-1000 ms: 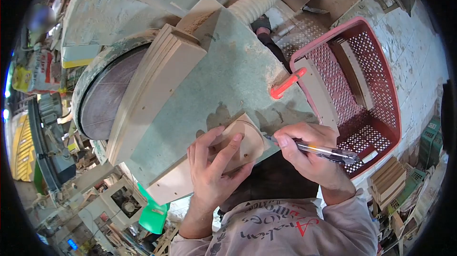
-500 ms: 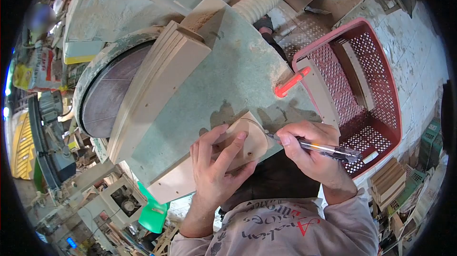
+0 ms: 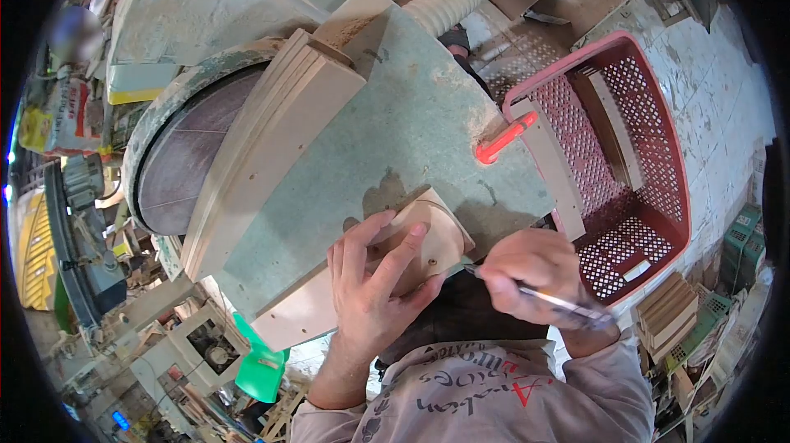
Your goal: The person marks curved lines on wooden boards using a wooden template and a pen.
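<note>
A pale wooden board (image 3: 288, 311) lies across the near edge of the green table, with a smaller rounded wooden piece (image 3: 440, 233) on top of its right end. My left hand (image 3: 370, 282) holds this rounded piece against the board, its fingers on top and thumb at the near edge. In my closed right hand (image 3: 535, 274) is a pen (image 3: 555, 303), blurred by motion. Its tip is near the rounded end's lower right edge; whether it touches cannot be made out.
A stack of curved wooden boards (image 3: 276, 142) stands on the table (image 3: 411, 114) beside a disc sander (image 3: 193, 155). An orange-red handle (image 3: 504, 138) sits at the table's right edge. A red plastic basket (image 3: 679, 196) beyond holds curved wood pieces.
My right hand has moved down and slightly toward me, carrying the pen tip around the rounded end to its lower right. My left hand stays on the wooden piece.
</note>
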`<state>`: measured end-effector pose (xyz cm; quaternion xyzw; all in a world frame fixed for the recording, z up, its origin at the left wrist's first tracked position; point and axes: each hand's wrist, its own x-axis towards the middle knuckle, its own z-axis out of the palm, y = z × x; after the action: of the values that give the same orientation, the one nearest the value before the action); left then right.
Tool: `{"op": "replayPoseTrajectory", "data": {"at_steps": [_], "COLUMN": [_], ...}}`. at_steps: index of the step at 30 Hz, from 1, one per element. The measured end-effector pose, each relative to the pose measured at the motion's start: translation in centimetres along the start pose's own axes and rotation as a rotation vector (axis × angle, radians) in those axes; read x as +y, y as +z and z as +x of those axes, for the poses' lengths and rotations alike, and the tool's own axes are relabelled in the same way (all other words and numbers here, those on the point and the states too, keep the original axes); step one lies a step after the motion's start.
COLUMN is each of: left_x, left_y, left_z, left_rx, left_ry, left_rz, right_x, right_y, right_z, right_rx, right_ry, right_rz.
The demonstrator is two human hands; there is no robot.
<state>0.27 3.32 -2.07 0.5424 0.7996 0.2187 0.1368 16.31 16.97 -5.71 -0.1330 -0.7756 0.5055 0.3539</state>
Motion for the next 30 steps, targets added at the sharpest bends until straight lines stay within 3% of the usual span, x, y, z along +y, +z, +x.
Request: {"op": "replayPoseTrajectory", "data": {"at_steps": [9,24,30], "left_x": [-0.1,-0.2,-0.2], "left_y": [0.1,0.1,0.2], "left_z": [-0.1,-0.1,-0.1], "left_rx": [0.003,0.010,0.017], "left_ry": [0.005,0.029,0.020], "left_rz": [-0.021,0.023,0.007], "right_x": [0.9,0.6,0.8], "right_y": [-0.6,-0.5,-0.5], "right_z": [0.5,0.8,0.7], "right_rx": [-0.006,-0.066,0.031], "right_ry": [0.059,0.011,0.082], "right_rz": [0.113,-0.035,0.037]}}
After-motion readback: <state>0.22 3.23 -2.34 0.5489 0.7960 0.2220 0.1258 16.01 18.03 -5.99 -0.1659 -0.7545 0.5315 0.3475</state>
